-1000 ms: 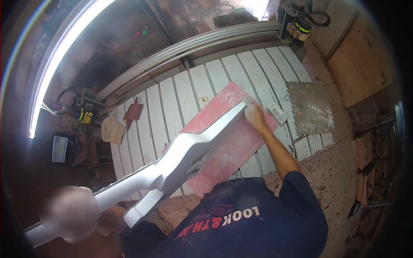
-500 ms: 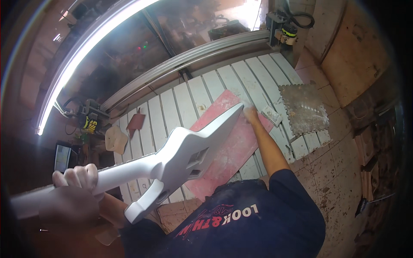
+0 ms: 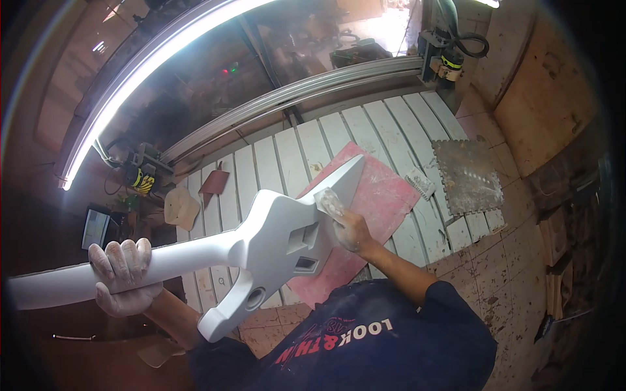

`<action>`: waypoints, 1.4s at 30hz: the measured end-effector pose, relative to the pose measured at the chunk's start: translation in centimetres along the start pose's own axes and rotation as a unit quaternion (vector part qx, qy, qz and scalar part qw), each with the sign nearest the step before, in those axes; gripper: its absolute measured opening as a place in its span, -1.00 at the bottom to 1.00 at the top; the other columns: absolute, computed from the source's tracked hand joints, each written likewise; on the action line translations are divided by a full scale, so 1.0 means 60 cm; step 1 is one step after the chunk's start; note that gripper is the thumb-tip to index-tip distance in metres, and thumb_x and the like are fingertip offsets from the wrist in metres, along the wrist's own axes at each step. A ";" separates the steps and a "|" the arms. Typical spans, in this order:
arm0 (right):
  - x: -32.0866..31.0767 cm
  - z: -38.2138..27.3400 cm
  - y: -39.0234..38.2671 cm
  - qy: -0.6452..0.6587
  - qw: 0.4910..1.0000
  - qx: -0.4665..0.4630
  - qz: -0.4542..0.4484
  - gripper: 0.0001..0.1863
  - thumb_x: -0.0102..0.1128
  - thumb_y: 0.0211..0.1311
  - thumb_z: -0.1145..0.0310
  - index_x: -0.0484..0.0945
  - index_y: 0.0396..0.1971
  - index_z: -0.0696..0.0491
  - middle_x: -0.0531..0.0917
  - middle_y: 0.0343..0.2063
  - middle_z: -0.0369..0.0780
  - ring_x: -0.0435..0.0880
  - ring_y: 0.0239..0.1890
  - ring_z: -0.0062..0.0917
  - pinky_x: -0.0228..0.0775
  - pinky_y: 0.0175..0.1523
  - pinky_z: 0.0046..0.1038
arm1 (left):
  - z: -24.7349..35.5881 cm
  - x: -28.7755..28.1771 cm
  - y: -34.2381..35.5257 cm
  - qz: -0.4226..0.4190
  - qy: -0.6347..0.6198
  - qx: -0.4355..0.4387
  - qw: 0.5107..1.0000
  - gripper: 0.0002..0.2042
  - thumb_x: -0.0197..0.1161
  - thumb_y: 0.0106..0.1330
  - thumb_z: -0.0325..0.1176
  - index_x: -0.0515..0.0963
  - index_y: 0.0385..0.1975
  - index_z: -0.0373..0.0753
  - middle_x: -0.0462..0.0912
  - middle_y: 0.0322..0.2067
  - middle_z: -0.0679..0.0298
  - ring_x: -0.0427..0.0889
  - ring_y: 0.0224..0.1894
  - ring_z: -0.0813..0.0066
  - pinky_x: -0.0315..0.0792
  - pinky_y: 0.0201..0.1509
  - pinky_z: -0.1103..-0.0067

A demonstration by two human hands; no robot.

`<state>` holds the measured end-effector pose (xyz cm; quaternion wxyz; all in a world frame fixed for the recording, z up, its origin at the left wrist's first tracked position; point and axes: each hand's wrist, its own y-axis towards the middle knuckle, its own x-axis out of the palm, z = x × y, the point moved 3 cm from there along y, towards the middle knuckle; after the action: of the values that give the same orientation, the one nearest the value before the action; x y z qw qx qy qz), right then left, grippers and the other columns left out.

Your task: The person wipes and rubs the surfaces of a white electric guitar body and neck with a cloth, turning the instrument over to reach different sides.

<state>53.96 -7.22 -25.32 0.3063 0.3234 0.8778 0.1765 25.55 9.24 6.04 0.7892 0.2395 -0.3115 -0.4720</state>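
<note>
A white, unfinished electric guitar with an angular body, two cut-out cavities and a round hole is held up, its neck running to the left. My left hand wraps round the neck, fingers over the top and thumb below, all white with dust. Against the upper edge of the body, my right hand presses a small pale dusty pad, whose exact kind I cannot make out. The far pointed end of the body lies over a pink, dust-smeared mat.
Beneath is a white slatted table with a metal gantry rail across its far side. A reddish-brown sheet and a beige cap lie left. At right are a small white brush-like piece and a grey interlocking mat.
My right hand has moved from the far pointed tip back along the guitar's edge, nearer to me. My left hand still grips the neck; the view has shifted slightly.
</note>
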 end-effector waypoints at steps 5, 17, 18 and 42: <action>-0.010 0.175 0.065 -0.028 0.986 0.158 0.040 -0.34 -0.19 0.10 0.75 0.47 0.26 0.14 0.50 0.25 0.02 0.46 0.34 -0.20 0.24 0.45 -0.30 | -0.003 -0.009 0.011 -0.009 -0.007 -0.004 1.000 -0.72 0.28 0.27 -0.19 0.26 -0.36 -0.07 0.27 -0.60 0.45 0.26 -0.54 0.64 0.25 -0.27 0.58; -0.025 0.263 0.086 -0.069 0.988 0.138 0.000 -0.45 -0.18 0.18 0.64 0.56 0.16 0.10 0.64 0.05 0.04 0.64 0.10 -0.11 0.43 0.26 -0.28 | -0.004 -0.019 0.024 -0.005 -0.010 -0.002 1.000 -0.72 0.28 0.28 -0.22 0.25 -0.36 -0.07 0.26 -0.59 0.45 0.25 -0.52 0.64 0.25 -0.28 0.58; -0.019 0.269 0.097 -0.066 0.989 0.136 -0.003 -0.45 -0.18 0.18 0.64 0.56 0.16 0.10 0.64 0.05 0.04 0.64 0.10 -0.11 0.43 0.26 -0.28 | -0.004 -0.018 0.022 -0.003 -0.005 -0.001 1.000 -0.72 0.28 0.28 -0.22 0.25 -0.36 -0.07 0.26 -0.59 0.45 0.25 -0.52 0.64 0.25 -0.28 0.58; -0.053 0.282 0.115 0.083 0.975 0.199 -0.046 -0.50 -0.23 0.27 0.57 0.61 0.12 0.10 0.64 0.12 -0.01 0.58 0.23 -0.26 0.31 0.36 -0.37 | 0.002 0.027 -0.001 -0.006 0.000 0.037 0.999 -0.67 0.38 0.23 -0.26 0.26 -0.37 -0.08 0.32 -0.59 0.45 0.33 -0.58 0.64 0.36 -0.33 0.60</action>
<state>70.09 -2.44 -33.12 0.1698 0.3210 0.9317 0.0101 26.03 7.76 6.49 0.7767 0.2710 -0.3271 -0.4651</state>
